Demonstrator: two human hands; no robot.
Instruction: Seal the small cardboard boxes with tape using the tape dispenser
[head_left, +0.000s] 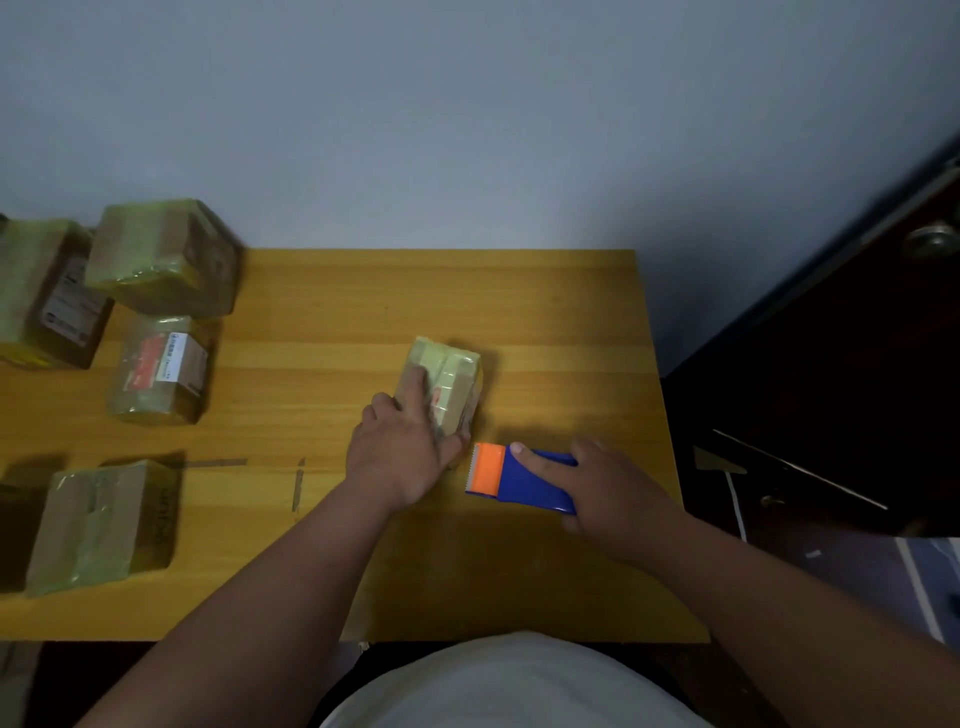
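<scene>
Five small cardboard boxes are lying on the wooden table (519, 291), one near the middle and four off to the left side. The middle box (451, 382), already wrapped in pale greenish tape, is sitting a little right of centre with a small red-and-white sticker on its top; whatever is printed there is too blurred to read. The left hand (402, 457) is resting on this box with its fingers lying fairly straight along the top and the thumb bearing against the near end, pressing it down rather than curling round it. Just to the right, close to the box's near corner but apart from it, the tape dispenser (522, 478) is lying low over the table, its blue body pointing left and its orange cutter head with a toothed edge facing the box. The right hand (608, 493) is gripping the dispenser, forefinger stretching along the top of the blue body and the other fingers wrapping round its rear. Among the boxes at the left, a taped box (161, 257) is perching at the back, a labelled box (158, 371) below it is bearing a white and red shipping label whose writing is not legible, another box (44, 296) at the far left edge is carrying a printed label also unreadable, and a nearer box (101, 525) is lying close to the front edge.
</scene>
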